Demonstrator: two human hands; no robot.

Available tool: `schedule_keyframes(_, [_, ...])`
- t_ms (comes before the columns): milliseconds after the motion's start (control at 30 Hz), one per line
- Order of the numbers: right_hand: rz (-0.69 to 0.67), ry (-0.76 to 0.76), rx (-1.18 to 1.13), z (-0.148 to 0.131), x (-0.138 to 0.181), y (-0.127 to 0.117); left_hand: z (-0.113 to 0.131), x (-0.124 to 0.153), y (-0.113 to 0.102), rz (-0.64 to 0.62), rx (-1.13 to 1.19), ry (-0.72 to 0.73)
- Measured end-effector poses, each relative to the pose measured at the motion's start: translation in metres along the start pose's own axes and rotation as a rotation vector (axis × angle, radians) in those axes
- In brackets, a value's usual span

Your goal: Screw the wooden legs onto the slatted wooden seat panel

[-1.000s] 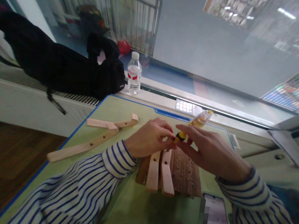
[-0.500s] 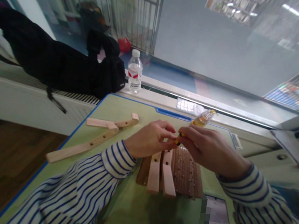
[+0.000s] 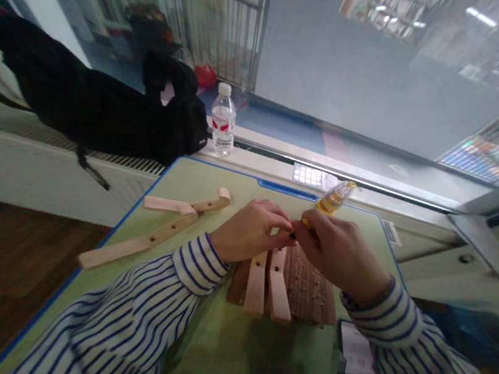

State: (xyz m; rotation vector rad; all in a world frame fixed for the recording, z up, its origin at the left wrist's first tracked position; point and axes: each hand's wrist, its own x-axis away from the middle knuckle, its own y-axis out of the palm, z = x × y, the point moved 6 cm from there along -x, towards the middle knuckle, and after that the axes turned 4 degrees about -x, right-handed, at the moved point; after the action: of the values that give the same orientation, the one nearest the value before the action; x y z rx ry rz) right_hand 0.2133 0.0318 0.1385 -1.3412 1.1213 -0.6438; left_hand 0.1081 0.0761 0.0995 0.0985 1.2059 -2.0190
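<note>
My right hand is closed around a slim clear-and-yellow tool, tilted with its clear end up and to the right. Its exact kind is unclear. My left hand pinches at the tool's other end, where a small dark bit shows at the fingertips. Both hands meet above a ridged brown board. On that board lie two bent light-wood pieces with holes, a left one and a right one; their far ends are hidden by my hands.
More bent wooden pieces lie on the left of the green table, overlapping. A phone rests by my right forearm. On the sill stand a water bottle and a black bag. A window rises behind.
My right hand has shifted slightly left and down, and its fingers now cover more of the tool's lower end. My left hand stays almost still.
</note>
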Motion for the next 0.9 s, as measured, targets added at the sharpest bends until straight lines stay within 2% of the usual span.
schedule_keyframes(100, [-0.052, -0.027, -0.016, 0.001, 0.001, 0.0, -0.001, 0.001, -0.001, 0.029, -0.007, 0.011])
schedule_keyframes(233, [-0.08, -0.133, -0.018, -0.002, 0.001, -0.013, -0.002, 0.002, -0.001, 0.025, 0.008, 0.011])
schedule_keyframes(367, [-0.203, -0.238, 0.019, -0.007, 0.001, -0.02, -0.002, 0.003, -0.001, 0.01, 0.015, 0.007])
schedule_keyframes(467, [-0.253, -0.263, 0.054, -0.01, 0.0, -0.02, -0.003, 0.003, -0.001, 0.004, 0.019, -0.001])
schedule_keyframes(733, [-0.215, -0.195, 0.033, -0.005, 0.001, -0.012, -0.003, 0.003, 0.002, -0.046, 0.014, 0.039])
schedule_keyframes(900, [-0.12, -0.118, 0.105, -0.004, 0.001, -0.011, -0.002, 0.003, 0.003, -0.077, -0.008, 0.036])
